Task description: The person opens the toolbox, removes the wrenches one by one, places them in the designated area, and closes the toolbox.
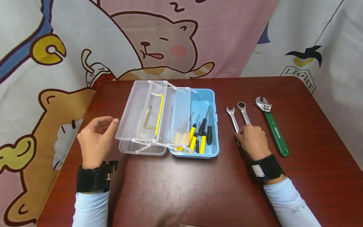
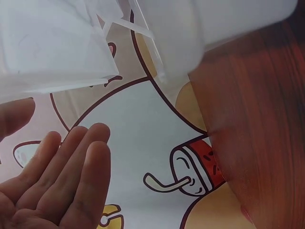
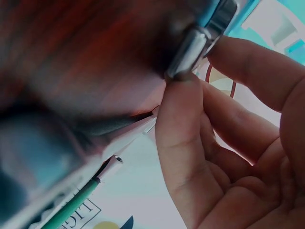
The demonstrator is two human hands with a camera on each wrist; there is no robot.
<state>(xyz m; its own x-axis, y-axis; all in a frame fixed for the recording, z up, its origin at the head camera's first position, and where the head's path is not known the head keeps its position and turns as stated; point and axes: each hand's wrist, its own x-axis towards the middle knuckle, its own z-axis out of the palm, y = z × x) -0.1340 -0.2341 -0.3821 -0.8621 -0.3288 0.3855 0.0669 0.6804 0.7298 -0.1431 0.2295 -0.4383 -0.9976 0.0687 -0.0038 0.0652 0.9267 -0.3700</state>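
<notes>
My right hand (image 1: 252, 140) is low over the table, thumb and index finger pinching the end of a wrench; the shiny metal of that wrench (image 3: 190, 52) shows between the fingertips. In the head view an open-ended wrench (image 1: 232, 118) and a ring-ended wrench (image 1: 244, 112) both run toward this hand, which hides part of them. My left hand (image 1: 96, 138) is beside a toolbox's clear plastic tray (image 1: 129, 116), fingers extended and holding nothing. Hex keys, one yellow (image 1: 160, 113) and one brass-coloured (image 1: 147, 118), lie in the trays.
The toolbox's blue base (image 1: 208, 97) holds several yellow and black screwdrivers (image 1: 202, 143). An adjustable wrench with a green handle (image 1: 276, 134) lies right of my right hand. A brown table (image 1: 170, 189) carries everything, with a cartoon-printed cloth (image 1: 221, 37) behind it.
</notes>
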